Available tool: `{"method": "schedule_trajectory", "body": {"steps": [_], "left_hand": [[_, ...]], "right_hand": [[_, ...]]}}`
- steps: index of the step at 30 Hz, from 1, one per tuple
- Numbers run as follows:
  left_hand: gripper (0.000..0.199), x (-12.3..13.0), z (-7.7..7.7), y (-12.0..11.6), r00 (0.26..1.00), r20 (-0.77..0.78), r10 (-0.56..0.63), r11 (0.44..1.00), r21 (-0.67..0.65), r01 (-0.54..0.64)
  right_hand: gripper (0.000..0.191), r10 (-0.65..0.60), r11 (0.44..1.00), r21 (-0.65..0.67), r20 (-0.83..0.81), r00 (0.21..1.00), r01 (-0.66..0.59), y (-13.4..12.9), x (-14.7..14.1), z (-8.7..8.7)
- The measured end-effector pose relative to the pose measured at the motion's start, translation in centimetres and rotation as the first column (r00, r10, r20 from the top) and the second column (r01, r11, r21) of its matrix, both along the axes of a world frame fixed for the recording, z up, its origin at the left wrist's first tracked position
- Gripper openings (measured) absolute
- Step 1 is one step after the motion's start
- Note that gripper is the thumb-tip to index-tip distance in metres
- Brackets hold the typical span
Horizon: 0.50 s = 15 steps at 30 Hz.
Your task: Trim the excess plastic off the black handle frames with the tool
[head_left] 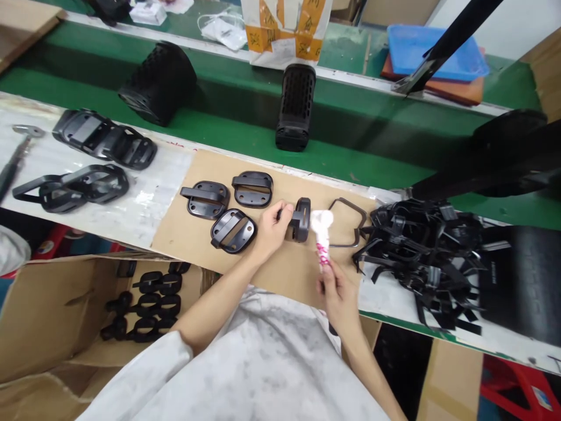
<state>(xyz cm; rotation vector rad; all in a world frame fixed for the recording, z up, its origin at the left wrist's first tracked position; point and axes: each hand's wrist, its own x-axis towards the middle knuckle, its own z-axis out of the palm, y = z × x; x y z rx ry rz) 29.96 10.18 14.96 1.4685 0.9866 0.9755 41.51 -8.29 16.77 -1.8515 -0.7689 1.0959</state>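
Observation:
My left hand (272, 227) grips a black plastic part with an oval base (302, 219), held on edge above the cardboard sheet (284, 275). In my right hand (339, 292) is a hammer (323, 240) with a white-wrapped head and pink marks on its wrapping. The hammer head is close to the right of the part's base; whether they touch I cannot tell. Left of my left hand lie three similar parts, one at the back (253, 188), one at the left (205, 199) and one in front (234, 231). A thin black bent frame (363, 219) rests right of the hammer.
A heap of black strap-like pieces (421, 251) covers the bench's right. More black parts (105, 137) and another hammer (21, 146) lie at the left. Two black perforated housings (295, 108) stand behind. Below left is an open carton (39, 316) with several parts. A dark post (451, 47) rises at right.

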Motion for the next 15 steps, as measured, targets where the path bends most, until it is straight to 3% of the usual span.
{"method": "schedule_trajectory", "body": {"steps": [3, 7, 11, 15], "left_hand": [[0.045, -0.04, 0.03, -0.01, 1.0, -0.004, -0.005, 1.0, 0.006, 0.005], [0.046, -0.27, 0.05, -0.37, 1.0, 0.008, 0.005, 1.0, -0.005, -0.005], [0.046, -0.33, -0.1, -0.59, 1.0, -0.012, 0.016, 1.0, 0.002, -0.016], [0.044, -0.24, -0.21, -0.72, 1.0, -0.003, 0.009, 1.0, 0.016, -0.009]], "right_hand": [[0.055, 0.134, 0.99, -0.046, -0.02, 0.991, -0.135, 0.25, 0.31, -0.08], [0.052, 0.079, 0.997, -0.024, -0.004, 0.997, -0.079, 0.0, 0.47, 0.02], [0.049, 0.163, 0.985, -0.056, 0.015, 0.986, -0.162, -0.1, 0.32, -0.25], [0.053, 0.088, 0.995, -0.047, 0.014, 0.996, -0.087, 0.08, 0.36, -0.48]]}}
